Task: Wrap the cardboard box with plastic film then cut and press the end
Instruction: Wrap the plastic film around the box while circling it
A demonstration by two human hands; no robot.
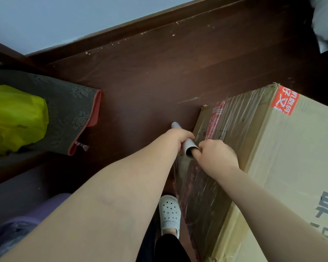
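The cardboard box [284,148] stands on the dark wooden floor [150,72], and the person leans over its near-left corner. A grey-cored film roll [188,146] is held upright just beside that corner. The left hand [179,138] is curled round the middle of the tube. The right hand [216,156] has one digit pushed into the tube's open upper end, with the other fingers curled beside it. Both hands are therefore gripping the roll.

Plastic film [240,118] already lies in shiny, creased bands over the box's left side and the adjoining strip of its top, up to the red label [284,100] at the far corner. More film stretches below the roll along the side of the box towards a white clog [169,212] standing next to it. The rest of the top looks like bare cardboard, though thin film would be hard to make out there.

As a judgement, the wrapping is under way but not finished. The film seems uncut, no cutting tool is visible, and the cutting and pressing of the end are not yet done.

Well to the left of the box, a yellow-green bag [15,118] sits on a patterned mat [74,108].
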